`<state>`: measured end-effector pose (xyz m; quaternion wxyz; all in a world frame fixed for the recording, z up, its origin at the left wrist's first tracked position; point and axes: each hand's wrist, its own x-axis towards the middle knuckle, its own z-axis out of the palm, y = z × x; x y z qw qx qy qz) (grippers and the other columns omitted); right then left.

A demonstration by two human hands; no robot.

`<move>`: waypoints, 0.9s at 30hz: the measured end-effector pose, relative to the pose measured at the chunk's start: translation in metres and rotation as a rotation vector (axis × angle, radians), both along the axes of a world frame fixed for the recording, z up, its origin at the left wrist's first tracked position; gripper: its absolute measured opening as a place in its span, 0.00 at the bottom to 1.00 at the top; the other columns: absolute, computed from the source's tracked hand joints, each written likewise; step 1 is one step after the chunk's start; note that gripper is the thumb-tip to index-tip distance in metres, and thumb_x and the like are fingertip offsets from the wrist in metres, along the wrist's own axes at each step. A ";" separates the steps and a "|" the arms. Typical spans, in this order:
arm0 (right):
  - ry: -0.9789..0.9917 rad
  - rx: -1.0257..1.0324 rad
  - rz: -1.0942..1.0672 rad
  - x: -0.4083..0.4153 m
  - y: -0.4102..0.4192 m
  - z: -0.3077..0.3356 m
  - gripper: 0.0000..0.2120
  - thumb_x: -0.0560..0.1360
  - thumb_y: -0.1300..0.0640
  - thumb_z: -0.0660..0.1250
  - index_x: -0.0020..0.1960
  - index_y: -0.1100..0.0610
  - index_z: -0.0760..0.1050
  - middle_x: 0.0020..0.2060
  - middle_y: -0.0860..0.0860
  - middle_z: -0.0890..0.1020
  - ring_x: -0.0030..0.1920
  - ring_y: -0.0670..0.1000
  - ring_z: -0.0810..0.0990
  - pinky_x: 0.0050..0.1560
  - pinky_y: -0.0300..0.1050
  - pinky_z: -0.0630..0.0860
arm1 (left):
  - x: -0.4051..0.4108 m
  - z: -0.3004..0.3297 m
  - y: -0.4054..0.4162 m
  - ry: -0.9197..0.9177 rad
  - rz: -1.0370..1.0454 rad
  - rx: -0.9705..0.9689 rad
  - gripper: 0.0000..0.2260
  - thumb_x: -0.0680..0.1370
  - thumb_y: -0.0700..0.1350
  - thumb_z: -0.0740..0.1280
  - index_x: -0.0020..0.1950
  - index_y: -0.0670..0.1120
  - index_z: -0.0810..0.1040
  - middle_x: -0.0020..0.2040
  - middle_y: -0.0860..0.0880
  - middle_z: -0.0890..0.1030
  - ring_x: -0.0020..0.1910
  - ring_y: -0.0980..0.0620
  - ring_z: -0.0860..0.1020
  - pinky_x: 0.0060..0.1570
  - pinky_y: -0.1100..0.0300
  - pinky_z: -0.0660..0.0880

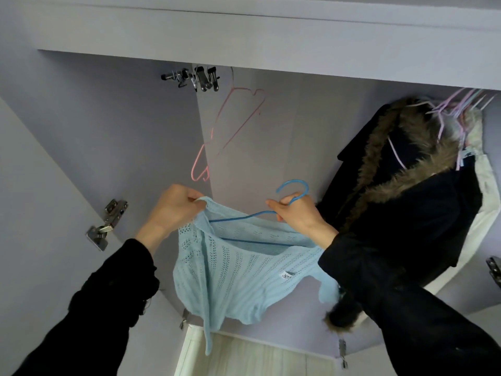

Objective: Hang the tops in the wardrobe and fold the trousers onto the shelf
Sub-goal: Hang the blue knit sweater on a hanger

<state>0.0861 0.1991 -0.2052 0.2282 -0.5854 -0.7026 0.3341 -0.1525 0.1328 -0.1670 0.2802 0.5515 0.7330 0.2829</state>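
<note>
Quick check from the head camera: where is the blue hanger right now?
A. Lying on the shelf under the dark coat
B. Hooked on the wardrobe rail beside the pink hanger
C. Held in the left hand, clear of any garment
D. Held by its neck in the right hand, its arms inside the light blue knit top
D: the right hand grips the blue hanger just below its hook, which hangs on nothing, and the hanger's arms run inside the light blue knit top, whose edge the left hand pinches.

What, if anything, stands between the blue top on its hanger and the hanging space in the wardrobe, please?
Nothing visible blocks it. Above the light blue top on its blue hanger there is open space; the pink hanger hangs left and the dark fur-trimmed coat right.
</note>
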 end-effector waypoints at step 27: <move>-0.278 -0.050 0.104 0.075 0.006 -0.030 0.04 0.75 0.63 0.66 0.44 0.57 0.78 0.36 0.52 0.79 0.41 0.50 0.76 0.40 0.38 0.69 | 0.008 -0.013 -0.005 0.375 -0.134 0.360 0.06 0.76 0.35 0.66 0.43 0.39 0.83 0.36 0.47 0.78 0.42 0.49 0.66 0.45 0.61 0.62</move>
